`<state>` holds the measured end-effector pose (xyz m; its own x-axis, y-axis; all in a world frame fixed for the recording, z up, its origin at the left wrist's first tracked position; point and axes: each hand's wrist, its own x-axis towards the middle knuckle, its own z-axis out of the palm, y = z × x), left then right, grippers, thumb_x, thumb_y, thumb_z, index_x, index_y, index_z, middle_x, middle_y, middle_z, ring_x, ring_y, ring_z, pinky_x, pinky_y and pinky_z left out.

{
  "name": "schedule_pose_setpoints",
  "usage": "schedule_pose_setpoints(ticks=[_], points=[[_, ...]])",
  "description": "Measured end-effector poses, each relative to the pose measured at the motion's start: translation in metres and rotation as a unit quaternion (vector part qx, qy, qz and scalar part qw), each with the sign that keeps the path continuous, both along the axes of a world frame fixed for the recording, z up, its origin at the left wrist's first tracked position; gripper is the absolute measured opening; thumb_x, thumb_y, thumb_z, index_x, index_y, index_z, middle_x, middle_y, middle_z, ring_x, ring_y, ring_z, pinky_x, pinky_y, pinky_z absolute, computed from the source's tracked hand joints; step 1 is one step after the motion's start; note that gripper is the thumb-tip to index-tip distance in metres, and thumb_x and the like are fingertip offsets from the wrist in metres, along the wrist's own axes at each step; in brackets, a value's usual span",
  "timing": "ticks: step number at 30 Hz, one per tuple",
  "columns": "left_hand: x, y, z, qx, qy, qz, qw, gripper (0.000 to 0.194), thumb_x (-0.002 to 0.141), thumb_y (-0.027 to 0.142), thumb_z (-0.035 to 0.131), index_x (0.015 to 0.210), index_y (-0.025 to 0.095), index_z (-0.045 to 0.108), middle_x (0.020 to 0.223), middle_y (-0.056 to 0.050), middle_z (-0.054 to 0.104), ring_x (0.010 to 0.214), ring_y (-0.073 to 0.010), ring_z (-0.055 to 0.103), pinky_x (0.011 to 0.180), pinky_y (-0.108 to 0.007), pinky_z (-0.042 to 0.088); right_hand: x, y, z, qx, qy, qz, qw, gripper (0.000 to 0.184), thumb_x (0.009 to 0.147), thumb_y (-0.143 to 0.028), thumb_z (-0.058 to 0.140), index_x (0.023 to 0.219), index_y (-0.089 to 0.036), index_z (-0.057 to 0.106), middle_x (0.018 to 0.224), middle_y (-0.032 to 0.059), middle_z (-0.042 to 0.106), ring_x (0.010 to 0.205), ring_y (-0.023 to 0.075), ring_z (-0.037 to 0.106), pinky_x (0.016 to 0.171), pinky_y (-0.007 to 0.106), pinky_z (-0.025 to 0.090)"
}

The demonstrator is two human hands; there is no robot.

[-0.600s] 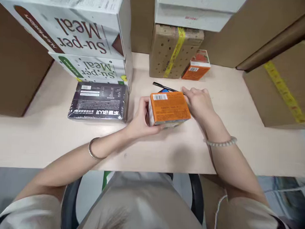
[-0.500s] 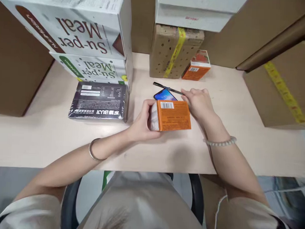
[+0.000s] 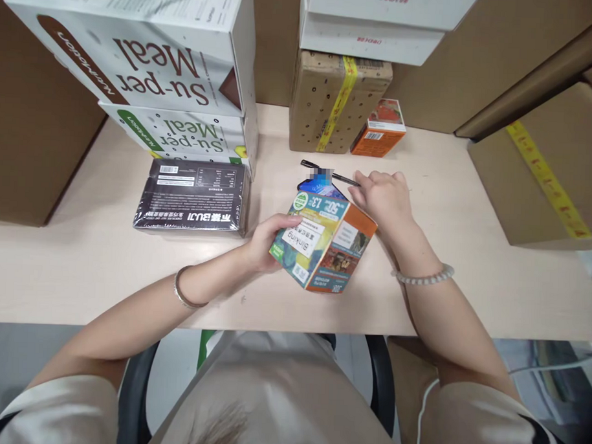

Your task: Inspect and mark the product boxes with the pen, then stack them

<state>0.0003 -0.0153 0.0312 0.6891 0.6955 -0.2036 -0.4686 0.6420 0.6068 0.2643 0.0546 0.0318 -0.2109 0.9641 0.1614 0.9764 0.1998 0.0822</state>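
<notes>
My left hand (image 3: 269,242) grips a small carton (image 3: 309,234) with a teal and yellow label face and an orange side, tilted above the tabletop. Its thumb lies across the label; the other fingers are mostly hidden behind the carton. My right hand (image 3: 381,198), closed, pinches one end of a black pen (image 3: 345,179), which slants away to the left. Under the pen, a phone (image 3: 318,185) lies on the table with a lit blue screen, partly covered by the carton.
On the left, white Su-per Meal boxes (image 3: 177,130) stand stacked behind a dark shrink-wrapped box (image 3: 192,196). A brown carton with yellow tape (image 3: 312,103) supports white boxes (image 3: 370,37), beside an orange box (image 3: 376,144). Another taped carton (image 3: 544,185) stands at right. The table's front edge (image 3: 297,329) faces me.
My left hand has turned the carton from its plain orange barcode side to the teal and yellow label, bringing it slightly nearer to me. The right hand keeps the pen almost in place.
</notes>
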Motion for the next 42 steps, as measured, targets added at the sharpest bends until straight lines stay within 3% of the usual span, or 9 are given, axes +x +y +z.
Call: schedule_pose_setpoints(ticks=[6,12,17,21,25,27,32,36,42], points=[[0.003,-0.003,0.006,-0.036,-0.032,0.040,0.998,0.044,0.093,0.055,0.069,0.116,0.018,0.078,0.105,-0.006,0.086,0.105,-0.0305,0.081,0.097,-0.041,0.061,-0.003,0.001,0.005,-0.022,0.013,0.017,1.000,0.039,0.109,-0.024,0.044,0.113,-0.016,0.082,0.095,0.0156,0.075,0.094,0.0310,0.064,0.089,0.046,0.041],[0.001,-0.003,0.007,-0.043,-0.023,0.048,0.998,0.053,0.102,0.058,0.055,0.128,0.016,0.076,0.117,-0.010,0.085,0.121,-0.0360,0.078,0.110,-0.050,0.059,0.003,-0.005,0.010,0.005,0.088,-0.022,0.996,0.021,0.095,-0.018,0.056,0.096,-0.017,0.077,0.097,0.0195,0.077,0.097,0.0349,0.068,0.089,0.049,0.047],[0.000,-0.001,0.007,-0.070,-0.022,0.029,0.997,0.054,0.105,0.056,0.049,0.126,0.015,0.076,0.114,-0.011,0.086,0.111,-0.0339,0.082,0.106,-0.049,0.061,0.010,-0.009,0.011,0.042,0.250,-0.082,0.964,0.005,0.089,-0.024,0.066,0.093,-0.024,0.067,0.081,0.0072,0.072,0.075,0.0255,0.066,0.073,0.041,0.049],[0.002,0.001,0.005,-0.099,-0.037,0.043,0.994,0.037,0.105,0.041,0.052,0.111,0.016,0.078,0.102,-0.008,0.087,0.114,-0.0302,0.082,0.111,-0.044,0.059,0.001,-0.016,0.021,0.158,0.438,-0.050,0.884,0.019,0.083,-0.035,0.070,0.085,-0.031,0.051,0.068,-0.0035,0.056,0.058,0.0174,0.053,0.061,0.036,0.045],[0.003,0.004,0.003,-0.099,-0.044,0.061,0.992,0.034,0.105,0.036,0.051,0.110,0.016,0.078,0.102,-0.008,0.087,0.116,-0.0290,0.081,0.116,-0.045,0.056,-0.027,-0.040,0.043,0.197,0.647,0.111,0.729,0.030,0.078,-0.039,0.070,0.075,-0.032,0.041,0.049,-0.0105,0.038,0.036,0.0119,0.028,0.039,0.030,0.023],[0.003,0.005,0.002,-0.088,-0.042,0.075,0.992,0.035,0.105,0.038,0.053,0.112,0.015,0.078,0.104,-0.008,0.087,0.113,-0.0290,0.082,0.113,-0.045,0.058,-0.042,-0.058,0.054,0.163,0.696,0.152,0.683,0.030,0.084,-0.045,0.072,0.071,-0.030,0.049,0.044,-0.0098,0.040,0.031,0.0107,0.025,0.034,0.029,0.015],[0.001,0.008,0.002,-0.063,-0.009,0.095,0.993,0.040,0.101,0.047,0.059,0.117,0.015,0.078,0.113,-0.011,0.086,0.123,-0.0355,0.078,0.110,-0.048,0.061,-0.060,-0.092,0.073,0.000,0.699,0.112,0.707,0.026,0.090,-0.049,0.087,0.078,-0.031,0.073,0.062,-0.0039,0.070,0.040,0.0122,0.053,0.034,0.029,0.034],[0.002,0.012,0.008,-0.079,0.001,0.102,0.992,0.035,0.099,0.040,0.058,0.115,0.014,0.076,0.117,-0.013,0.085,0.139,-0.0385,0.070,0.117,-0.054,0.057,-0.060,-0.089,0.072,-0.072,0.690,0.083,0.716,0.035,0.071,-0.032,0.102,0.076,-0.029,0.068,0.067,-0.0060,0.071,0.047,0.0122,0.060,0.041,0.028,0.047],[0.002,0.016,0.008,-0.080,0.018,0.100,0.992,0.036,0.098,0.042,0.059,0.111,0.013,0.078,0.111,-0.012,0.086,0.138,-0.0388,0.071,0.120,-0.053,0.056,-0.056,-0.078,0.061,-0.094,0.685,0.086,0.717,0.039,0.075,-0.042,0.098,0.067,-0.028,0.063,0.057,-0.0057,0.066,0.041,0.0129,0.055,0.038,0.030,0.046]])
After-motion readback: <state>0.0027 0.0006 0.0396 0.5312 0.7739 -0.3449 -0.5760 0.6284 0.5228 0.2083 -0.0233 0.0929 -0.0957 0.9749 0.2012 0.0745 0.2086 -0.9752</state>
